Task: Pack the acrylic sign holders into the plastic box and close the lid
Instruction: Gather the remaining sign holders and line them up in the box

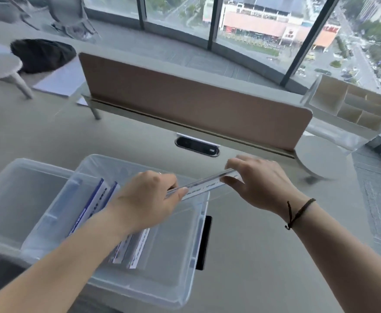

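Note:
A clear plastic box stands open on the desk in front of me. Several acrylic sign holders with blue-and-white inserts stand on edge inside its left half. I hold another acrylic sign holder edge-on above the box's far right corner, my left hand gripping its near end and my right hand its far end. The clear lid lies flat to the left of the box, partly under it.
A black latch shows on the box's right side. Behind are a brown desk divider, a cable port, a white compartment organizer at right and a round white stool top. Windows lie beyond.

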Demonstrator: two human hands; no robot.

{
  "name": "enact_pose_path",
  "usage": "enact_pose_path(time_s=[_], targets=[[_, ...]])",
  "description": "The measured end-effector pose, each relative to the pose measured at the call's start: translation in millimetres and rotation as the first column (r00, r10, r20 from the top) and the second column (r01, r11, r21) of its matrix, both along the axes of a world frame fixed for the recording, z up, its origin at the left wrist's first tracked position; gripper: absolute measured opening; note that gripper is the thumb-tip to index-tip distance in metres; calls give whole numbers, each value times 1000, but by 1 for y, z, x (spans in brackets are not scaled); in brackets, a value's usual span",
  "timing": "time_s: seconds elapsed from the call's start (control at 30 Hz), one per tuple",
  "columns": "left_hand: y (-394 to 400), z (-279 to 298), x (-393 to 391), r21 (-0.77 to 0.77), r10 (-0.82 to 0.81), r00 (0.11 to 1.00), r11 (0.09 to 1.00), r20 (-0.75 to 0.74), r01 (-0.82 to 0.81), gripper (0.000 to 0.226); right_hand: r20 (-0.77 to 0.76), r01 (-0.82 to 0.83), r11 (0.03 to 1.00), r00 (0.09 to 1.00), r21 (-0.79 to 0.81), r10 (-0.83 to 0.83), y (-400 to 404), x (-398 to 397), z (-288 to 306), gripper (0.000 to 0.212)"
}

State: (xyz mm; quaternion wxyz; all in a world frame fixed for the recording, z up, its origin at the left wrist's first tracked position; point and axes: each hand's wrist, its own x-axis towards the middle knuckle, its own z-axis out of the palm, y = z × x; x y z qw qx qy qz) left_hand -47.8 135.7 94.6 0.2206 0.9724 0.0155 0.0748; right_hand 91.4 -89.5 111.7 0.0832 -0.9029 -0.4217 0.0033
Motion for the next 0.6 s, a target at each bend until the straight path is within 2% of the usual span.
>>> enact_pose_path(time_s=[0.17,0.27,0.47,0.6], targets=[[33,-13,-44,-130,33,966,989,-256,-68,43,-86,-179,980,981,-87,172,52,-16,-22,30],[38,-21,-64,-136,45,929,986,-367,-101,43,-134,-278,950,956,-138,260,74,-21,-31,31],[25,-42,-88,-32,36,874,998,-485,-58,45,-199,-435,875,896,-214,397,103,-25,-51,29],[13,-72,-94,-41,16,850,998,-527,-44,45,-280,-476,838,870,-266,406,116,-26,-74,24]])
